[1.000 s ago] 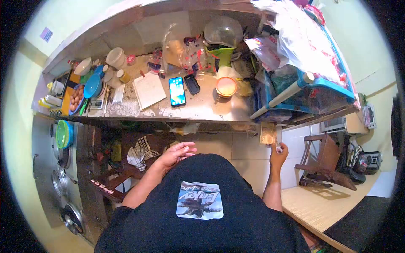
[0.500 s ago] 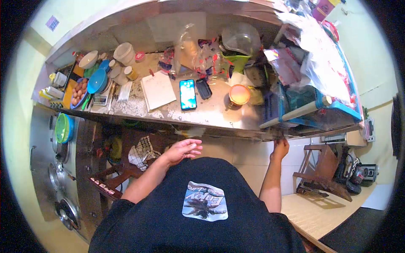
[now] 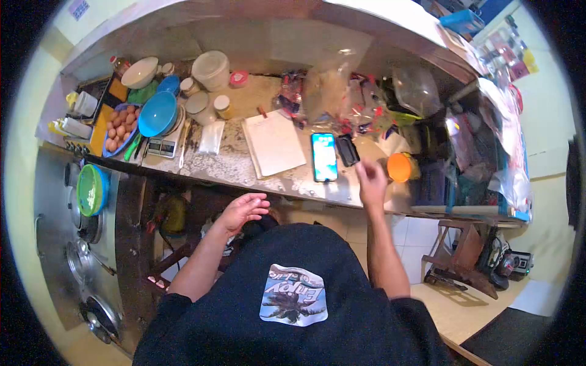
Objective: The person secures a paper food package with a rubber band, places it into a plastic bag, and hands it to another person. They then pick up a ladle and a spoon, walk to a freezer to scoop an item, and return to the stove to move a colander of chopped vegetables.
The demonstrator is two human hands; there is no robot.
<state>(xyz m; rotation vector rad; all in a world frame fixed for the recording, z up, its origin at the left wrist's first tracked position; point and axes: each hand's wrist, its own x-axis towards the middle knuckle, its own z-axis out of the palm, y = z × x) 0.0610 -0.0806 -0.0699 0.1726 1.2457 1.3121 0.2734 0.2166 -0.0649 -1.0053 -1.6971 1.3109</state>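
Observation:
My left hand (image 3: 244, 212) hangs in front of the counter's edge, palm partly up, fingers apart and holding nothing. Over the counter's front, my right hand (image 3: 371, 181) is blurred by motion, so its fingers are hard to read. It is nearest to a black case (image 3: 348, 150) and an orange cup (image 3: 400, 168). A phone (image 3: 324, 157) with its screen lit lies left of the black case. Farther left is an open paper pad (image 3: 274, 144) with a reddish clip at its top.
On the counter's left stand a blue bowl (image 3: 158, 114), eggs (image 3: 121, 127) in a basin, a scale (image 3: 162, 146) and lidded tubs (image 3: 211, 70). Plastic bags (image 3: 329, 97) lie at the back. A rack (image 3: 476, 210) stands right; a wooden chair (image 3: 467, 250) is below.
My right hand has moved from below the rack, up and left over the counter near the orange cup. My left hand has shifted slightly left, its fingers more spread. The camera view has shifted.

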